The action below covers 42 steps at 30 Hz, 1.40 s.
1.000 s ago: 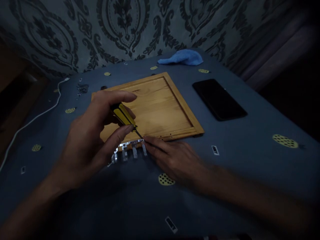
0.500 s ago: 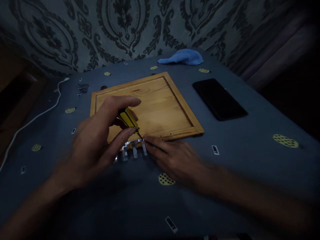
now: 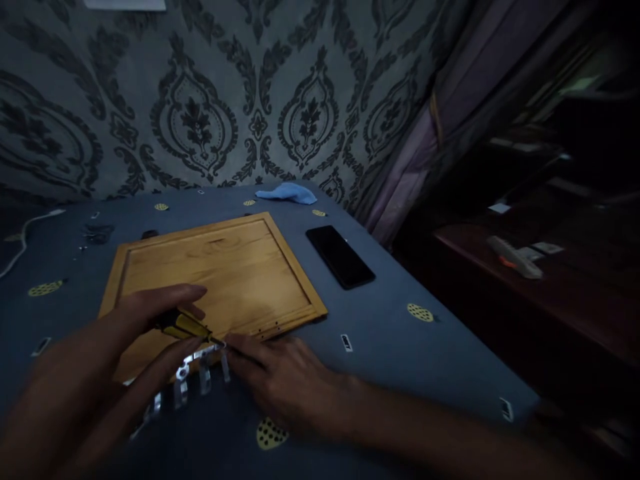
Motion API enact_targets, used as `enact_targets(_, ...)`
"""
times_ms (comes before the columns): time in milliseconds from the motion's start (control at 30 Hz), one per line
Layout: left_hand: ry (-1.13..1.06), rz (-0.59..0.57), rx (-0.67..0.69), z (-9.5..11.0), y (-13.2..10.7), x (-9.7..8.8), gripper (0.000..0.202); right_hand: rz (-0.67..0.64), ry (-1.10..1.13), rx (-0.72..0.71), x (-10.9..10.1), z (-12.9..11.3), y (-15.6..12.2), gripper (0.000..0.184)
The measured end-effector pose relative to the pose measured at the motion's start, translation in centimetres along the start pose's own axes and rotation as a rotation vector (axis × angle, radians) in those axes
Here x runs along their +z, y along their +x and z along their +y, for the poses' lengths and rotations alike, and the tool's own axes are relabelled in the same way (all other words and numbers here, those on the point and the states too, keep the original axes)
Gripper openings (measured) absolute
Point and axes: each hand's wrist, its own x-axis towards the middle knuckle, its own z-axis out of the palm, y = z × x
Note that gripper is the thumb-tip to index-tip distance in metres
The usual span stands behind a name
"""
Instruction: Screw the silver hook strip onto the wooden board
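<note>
A small yellow-and-black screwdriver (image 3: 186, 325) lies tilted in my left hand (image 3: 110, 363), its handle between the thumb and curled fingers. The blade points down and right to the end of a shiny metal strip with several hooks (image 3: 204, 375). That strip runs along the near edge of a framed wooden board (image 3: 220, 277), its hooks hanging toward me. My right hand (image 3: 295, 383) comes in from the right, fingertips pressed together by the screwdriver's tip at the strip's right end. What they pinch there is hidden.
A black phone (image 3: 341, 257) lies right of the board, and a blue cloth (image 3: 289, 193) behind it. At the left are a white cable (image 3: 25, 233) and a small dark heap (image 3: 97, 233) with tiny bits beside it. The table's right edge drops off beyond the phone.
My view has swung up and right, so the board and both hands appear lower and further left. The screwdriver stays at the strip's right end, in the same grip.
</note>
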Motion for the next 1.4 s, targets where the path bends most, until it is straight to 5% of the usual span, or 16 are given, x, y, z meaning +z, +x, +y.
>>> enact_targets(267, 0.031, -0.042, 0.012, 2.6, -0.4, 0.1, 0.043, -0.052, -0.009, 0.017, -0.2, 0.0, 0.0, 0.048)
enact_targets(567, 0.048, -0.136, 0.079, 4.7, 2.0, -1.1, 0.031, 0.154, -0.092, -0.079, 2.6, 1.1, 0.0, 0.064)
enact_targets(733, 0.076, -0.115, 0.160, 4.7, 2.1, -0.8, 0.029, 0.245, -0.114, -0.112, 3.0, 1.3, -0.1, 0.060)
enact_targets(933, -0.148, -0.157, -0.037, 4.4, 1.9, -1.3, 0.036, 0.332, -0.144, -0.150, 3.1, 1.3, -0.2, 0.056)
enact_targets(1167, -0.154, -0.057, -0.111, 4.9, 2.0, -1.7, 0.038, 0.296, -0.107, -0.142, 3.0, 1.3, -0.3, 0.057)
enact_targets(1400, -0.134, -0.129, -0.029, 4.5, 1.8, -1.4, 0.036, 0.282, -0.141, -0.126, 2.3, 0.9, -0.1, 0.054)
